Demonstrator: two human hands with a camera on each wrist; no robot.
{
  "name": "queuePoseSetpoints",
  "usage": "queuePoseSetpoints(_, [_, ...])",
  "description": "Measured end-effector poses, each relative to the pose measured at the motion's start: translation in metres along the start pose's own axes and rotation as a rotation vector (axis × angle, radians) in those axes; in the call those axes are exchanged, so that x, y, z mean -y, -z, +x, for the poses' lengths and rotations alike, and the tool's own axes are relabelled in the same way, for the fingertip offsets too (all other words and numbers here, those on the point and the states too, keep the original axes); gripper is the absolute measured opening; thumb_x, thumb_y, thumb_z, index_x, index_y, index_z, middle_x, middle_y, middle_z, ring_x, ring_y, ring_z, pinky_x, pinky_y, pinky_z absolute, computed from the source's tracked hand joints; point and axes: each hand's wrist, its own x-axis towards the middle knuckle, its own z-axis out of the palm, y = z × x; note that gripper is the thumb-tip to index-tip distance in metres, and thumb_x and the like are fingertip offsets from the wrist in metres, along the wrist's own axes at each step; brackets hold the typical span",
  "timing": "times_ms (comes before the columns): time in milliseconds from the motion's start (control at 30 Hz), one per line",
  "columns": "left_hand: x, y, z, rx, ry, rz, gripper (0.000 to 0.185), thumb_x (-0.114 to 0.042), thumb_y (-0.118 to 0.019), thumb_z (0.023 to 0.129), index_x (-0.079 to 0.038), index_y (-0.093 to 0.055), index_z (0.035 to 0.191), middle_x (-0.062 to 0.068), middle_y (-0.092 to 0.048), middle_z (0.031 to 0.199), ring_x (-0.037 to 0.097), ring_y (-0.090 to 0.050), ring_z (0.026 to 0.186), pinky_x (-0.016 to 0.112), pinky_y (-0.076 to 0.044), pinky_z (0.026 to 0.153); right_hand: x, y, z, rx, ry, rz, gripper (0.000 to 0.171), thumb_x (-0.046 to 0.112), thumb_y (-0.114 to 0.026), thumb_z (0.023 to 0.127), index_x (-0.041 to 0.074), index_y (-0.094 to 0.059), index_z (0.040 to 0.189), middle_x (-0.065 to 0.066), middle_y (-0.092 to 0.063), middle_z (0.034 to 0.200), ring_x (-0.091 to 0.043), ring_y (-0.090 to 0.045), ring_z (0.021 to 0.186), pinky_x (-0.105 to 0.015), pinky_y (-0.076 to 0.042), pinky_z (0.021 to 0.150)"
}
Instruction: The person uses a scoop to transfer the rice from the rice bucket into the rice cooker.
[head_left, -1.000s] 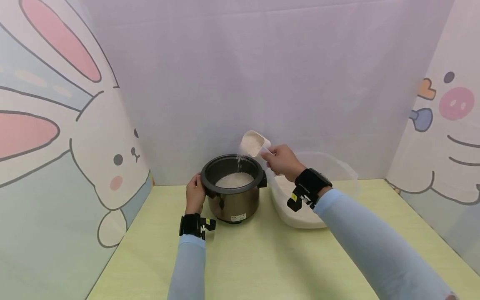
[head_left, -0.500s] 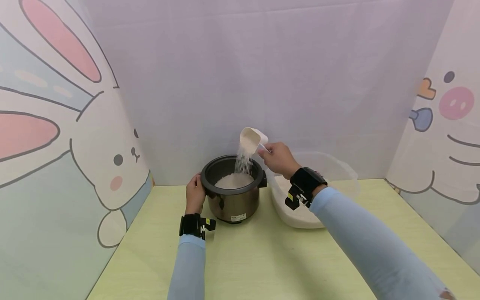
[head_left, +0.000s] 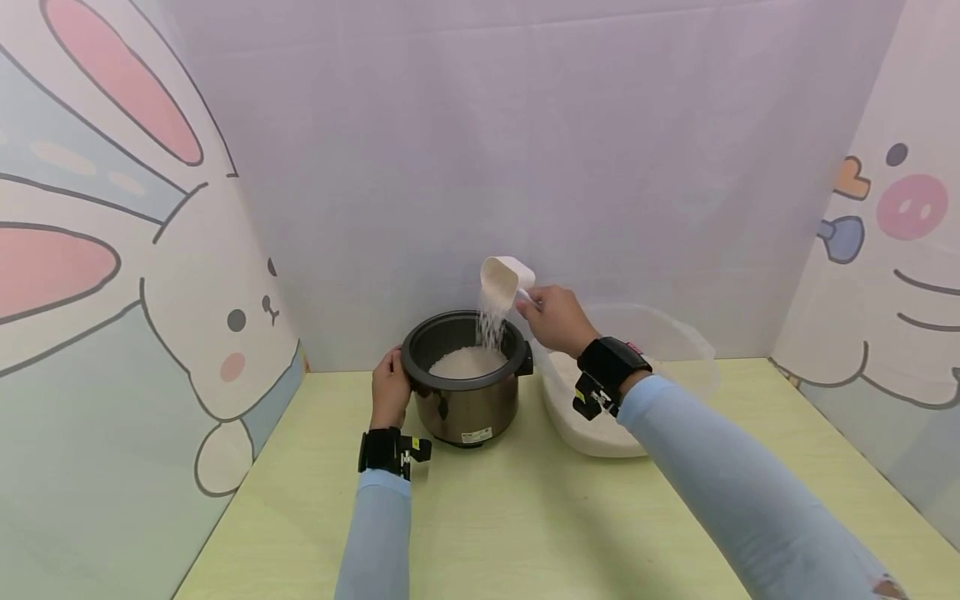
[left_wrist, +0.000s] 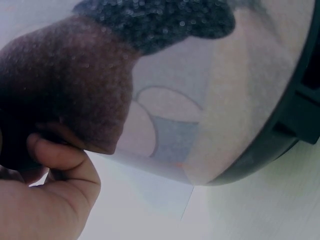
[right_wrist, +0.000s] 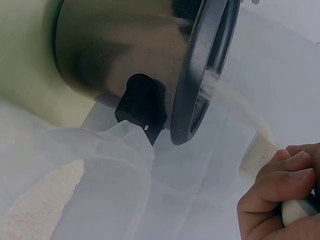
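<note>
A metallic brown rice cooker point(head_left: 467, 412) with a dark rim stands lidless on the table, with white rice point(head_left: 468, 362) inside. On its left side my left hand point(head_left: 390, 392) grips the black handle point(left_wrist: 15, 142), thumb bent against it in the left wrist view. My right hand point(head_left: 558, 319) holds a white measuring scoop point(head_left: 517, 271) by its handle, above the right part of the pot. The scoop is tilted with its mouth to the left and down, and a stream of rice point(head_left: 492, 321) falls from it into the pot. In the right wrist view, fingers partly cover the scoop point(right_wrist: 257, 157).
Right of the cooker stands a translucent plastic tub point(head_left: 592, 437) holding more rice point(right_wrist: 47, 200); its spout-like corner point(right_wrist: 132, 137) is close to the cooker's right handle point(right_wrist: 142, 102). A pale curtain point(head_left: 420, 167) hangs behind, and printed panels point(head_left: 187, 350) flank the table point(head_left: 480, 525).
My right hand has moved slightly left and tipped the scoop further. The thin trickle of rice has become a wider stream. My left hand stays on the cooker's handle.
</note>
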Motion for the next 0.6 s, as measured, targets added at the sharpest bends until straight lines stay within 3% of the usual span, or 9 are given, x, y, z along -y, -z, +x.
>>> queuePoseSetpoints(100, [-0.0002, -0.0002, -0.0003, 0.0, -0.002, -0.002, 0.042, -0.025, -0.036, 0.114, 0.0, -0.055, 0.142, 0.02, -0.056, 0.142, 0.031, -0.056, 0.125, 0.047, -0.048, 0.105, -0.0003, -0.0015, 0.0003, 0.0, 0.017, -0.05, 0.039, 0.016, -0.05, 0.11, 0.009, -0.048, 0.071, 0.001, -0.029, 0.057, -0.016, -0.026, 0.051, -0.034, -0.031, 0.06])
queuePoseSetpoints(267, [-0.0003, -0.0012, -0.0006, 0.0, 0.002, -0.004, 0.042, -0.025, -0.036, 0.114, -0.001, -0.054, 0.143, 0.02, -0.055, 0.143, 0.032, -0.056, 0.125, 0.048, -0.048, 0.105, -0.0028, -0.0025, 0.0, -0.011, 0.039, -0.09, 0.043, 0.014, -0.051, 0.109, 0.012, -0.041, 0.067, 0.0, -0.028, 0.058, -0.017, -0.026, 0.052, -0.035, -0.031, 0.062])
queuePoseSetpoints(600, [0.0002, -0.0021, -0.0009, 0.0, 0.0, -0.008, 0.042, -0.026, -0.037, 0.114, -0.001, -0.055, 0.142, 0.02, -0.055, 0.142, 0.032, -0.057, 0.125, 0.048, -0.049, 0.105, -0.0016, -0.0019, -0.0025, -0.021, 0.08, -0.14, 0.03, 0.013, -0.053, 0.108, 0.006, -0.052, 0.079, -0.003, -0.037, 0.064, -0.019, -0.035, 0.057, -0.035, -0.033, 0.062])
